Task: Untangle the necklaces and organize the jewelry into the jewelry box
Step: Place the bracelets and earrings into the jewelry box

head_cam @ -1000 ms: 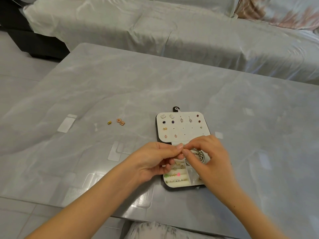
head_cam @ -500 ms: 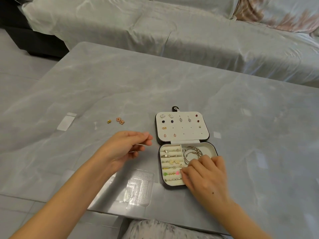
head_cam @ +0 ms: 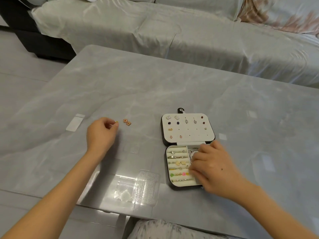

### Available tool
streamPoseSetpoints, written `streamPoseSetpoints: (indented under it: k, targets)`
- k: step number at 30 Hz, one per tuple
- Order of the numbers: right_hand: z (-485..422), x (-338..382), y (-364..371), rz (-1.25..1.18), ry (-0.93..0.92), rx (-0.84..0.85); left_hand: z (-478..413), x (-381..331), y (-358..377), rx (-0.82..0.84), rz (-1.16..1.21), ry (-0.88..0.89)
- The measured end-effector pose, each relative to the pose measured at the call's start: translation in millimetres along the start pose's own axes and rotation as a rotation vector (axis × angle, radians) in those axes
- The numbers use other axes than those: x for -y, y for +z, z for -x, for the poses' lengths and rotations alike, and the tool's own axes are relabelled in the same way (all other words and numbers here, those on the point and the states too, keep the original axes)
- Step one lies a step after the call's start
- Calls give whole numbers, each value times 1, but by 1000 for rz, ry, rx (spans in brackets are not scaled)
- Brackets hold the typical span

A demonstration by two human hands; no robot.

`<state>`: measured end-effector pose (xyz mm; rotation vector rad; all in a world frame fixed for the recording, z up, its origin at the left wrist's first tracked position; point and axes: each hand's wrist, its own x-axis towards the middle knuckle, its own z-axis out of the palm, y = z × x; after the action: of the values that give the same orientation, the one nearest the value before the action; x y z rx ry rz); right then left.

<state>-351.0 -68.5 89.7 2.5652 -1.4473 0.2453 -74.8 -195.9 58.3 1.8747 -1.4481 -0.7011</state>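
Observation:
A small jewelry box (head_cam: 166,167) lies open on the grey table (head_cam: 155,87). Its white lid panel (head_cam: 189,134) carries several stud earrings. Rows of rings (head_cam: 178,163) fill the left half of the tray, and silver bangles (head_cam: 192,150) show in the top right compartment. My right hand (head_cam: 213,167) lies over the tray's right side with bent fingers reaching into it; what they touch is hidden. My left hand (head_cam: 101,133) is far to the left, its thumb and forefinger pinching a tiny gold earring (head_cam: 116,121). A pink earring pair (head_cam: 127,122) lies just right of it.
A clear plastic packet (head_cam: 74,125) lies left of my left hand, and a larger clear plastic sheet (head_cam: 139,187) sits near the table's front edge. Small clear tabs (head_cam: 222,136) lie right of the box. A covered sofa (head_cam: 172,31) stands behind the table.
My hands parted from above the box. The left hand travelled left to the gold earring. The right hand dropped into the tray's right side.

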Motion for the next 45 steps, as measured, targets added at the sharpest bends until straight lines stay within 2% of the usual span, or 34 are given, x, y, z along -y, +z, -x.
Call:
streamPoseSetpoints:
  k: [7,10,12,15,17,21,25,31,36,41,43,45]
  targets:
    - [-2,-5,-12,-138,150,-75,-31,9,18,18,-306,206]
    - [0,-3,-12,-185,226,-118,-28,-1,11,20,-300,241]
    - [0,3,-12,-311,339,-181,-11,-19,5,113,-44,128]
    - [-11,22,-18,-682,556,-267,39,-62,0,539,551,-175]
    - [-20,33,-19,-854,630,-278,66,-80,4,720,690,-284]
    - [-29,42,-18,-972,666,-357,87,-93,13,875,793,-390]
    - [-25,38,-21,-936,624,-414,85,-93,17,976,728,-366]
    - [-21,33,-24,-846,600,-390,81,-100,16,1056,610,-328]
    - [-21,27,-32,-977,670,-234,74,-100,13,1119,532,-290]
    - [-30,32,-33,-727,661,-95,66,-101,15,1123,410,-253]
    - [-35,30,-35,-829,732,-48,64,-100,16,1107,395,-256]
    - [-38,24,-36,-972,757,4,60,-99,14,1164,392,-291]
